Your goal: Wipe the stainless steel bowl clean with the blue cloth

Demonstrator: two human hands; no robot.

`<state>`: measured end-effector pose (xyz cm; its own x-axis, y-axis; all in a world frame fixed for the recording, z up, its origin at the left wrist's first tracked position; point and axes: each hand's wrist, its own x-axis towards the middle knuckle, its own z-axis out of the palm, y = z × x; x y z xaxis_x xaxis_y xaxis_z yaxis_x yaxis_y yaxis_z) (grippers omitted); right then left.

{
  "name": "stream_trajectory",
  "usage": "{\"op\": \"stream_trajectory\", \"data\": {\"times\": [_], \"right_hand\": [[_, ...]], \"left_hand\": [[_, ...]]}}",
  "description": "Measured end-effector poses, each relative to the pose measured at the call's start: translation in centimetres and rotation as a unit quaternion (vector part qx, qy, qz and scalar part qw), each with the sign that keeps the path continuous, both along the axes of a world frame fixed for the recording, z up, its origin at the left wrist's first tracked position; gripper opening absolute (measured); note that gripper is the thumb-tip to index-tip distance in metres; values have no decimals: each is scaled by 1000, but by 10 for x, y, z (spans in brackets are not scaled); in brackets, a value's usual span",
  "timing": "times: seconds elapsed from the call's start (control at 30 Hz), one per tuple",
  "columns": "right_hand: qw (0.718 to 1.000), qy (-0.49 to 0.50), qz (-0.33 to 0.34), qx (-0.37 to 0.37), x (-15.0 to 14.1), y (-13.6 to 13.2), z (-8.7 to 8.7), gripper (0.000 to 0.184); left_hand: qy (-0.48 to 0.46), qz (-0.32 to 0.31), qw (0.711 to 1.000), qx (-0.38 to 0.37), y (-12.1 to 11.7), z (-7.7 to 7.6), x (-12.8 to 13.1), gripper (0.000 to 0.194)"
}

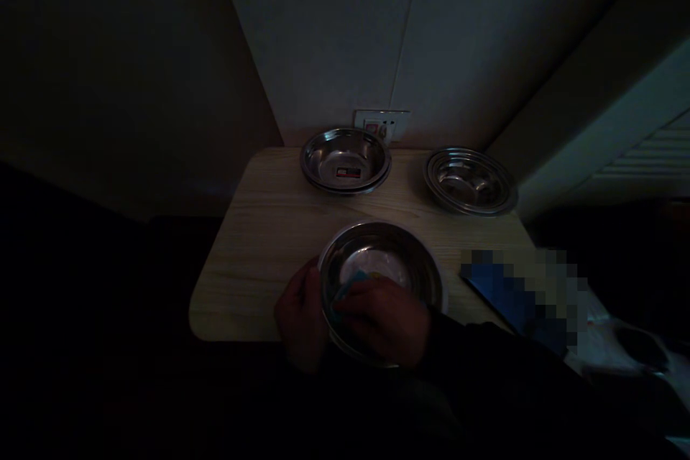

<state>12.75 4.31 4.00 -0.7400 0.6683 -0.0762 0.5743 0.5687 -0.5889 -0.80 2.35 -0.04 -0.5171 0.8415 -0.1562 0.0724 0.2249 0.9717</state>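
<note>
A steel bowl rests at the near edge of a small wooden table. My left hand grips the bowl's left rim, fingers curled around it. My right hand is inside the bowl with its fingers closed on a light blue cloth or sponge, pressed against the bowl's inner surface. The scene is very dark, so finer detail is lost.
Further back on the table stand a stack of steel bowls with a red label and another stack of steel bowls to the right. A wall socket sits behind them. A blurred blue object lies at the right.
</note>
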Motion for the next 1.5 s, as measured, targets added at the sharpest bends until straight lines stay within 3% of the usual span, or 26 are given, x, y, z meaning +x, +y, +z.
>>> {"op": "stream_trajectory", "data": {"times": [0.17,0.33,0.5,0.93,1.07,1.23,1.37,1.5], "right_hand": [[998,-30,54,-6,1,2,4,15],[1000,-9,16,1,0,3,5,19],[998,-27,56,1,1,2,4,17],[1000,-7,16,17,0,1,2,19],[998,-32,51,14,1,2,3,16],[1000,-4,22,17,0,4,3,19],[998,-20,60,7,0,4,3,16],[1000,-8,17,19,-3,3,3,19]], "left_hand": [[20,4,1000,-7,0,3,1,34],[20,12,1000,-2,0,3,1,32],[43,3,999,-18,0,5,1,35],[35,12,999,-10,0,1,1,36],[37,7,999,-18,-1,2,1,36],[30,11,999,-12,0,2,1,36],[28,9,999,-15,1,2,1,36],[40,13,999,-20,1,2,0,34]]}}
